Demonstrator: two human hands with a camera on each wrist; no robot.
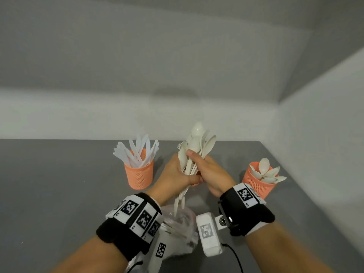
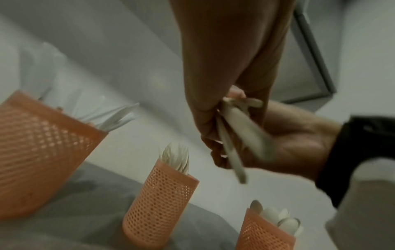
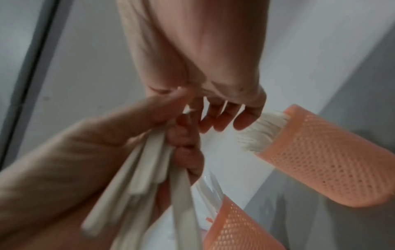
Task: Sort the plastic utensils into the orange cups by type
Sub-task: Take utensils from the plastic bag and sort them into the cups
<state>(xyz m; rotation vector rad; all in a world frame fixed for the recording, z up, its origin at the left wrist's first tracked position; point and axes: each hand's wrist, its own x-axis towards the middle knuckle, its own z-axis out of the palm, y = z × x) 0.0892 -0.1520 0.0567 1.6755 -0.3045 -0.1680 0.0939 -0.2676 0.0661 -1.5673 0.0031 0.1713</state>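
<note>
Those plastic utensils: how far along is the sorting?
Well along. Knives stand in the left cup, forks in the middle cup, spoons in the right cup. Both the left hand and right hand grip a mixed bundle, mostly spoons, not yet sorted.

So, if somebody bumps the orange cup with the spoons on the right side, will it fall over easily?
Probably yes. The spoon cup is tall and narrow, and in the head view it already appears to lean. Its spoons fan out over one side of the rim, so the weight likely sits off-centre. The mesh wall looks thin and light, so a push near the top may tip it rather than slide it.
</note>
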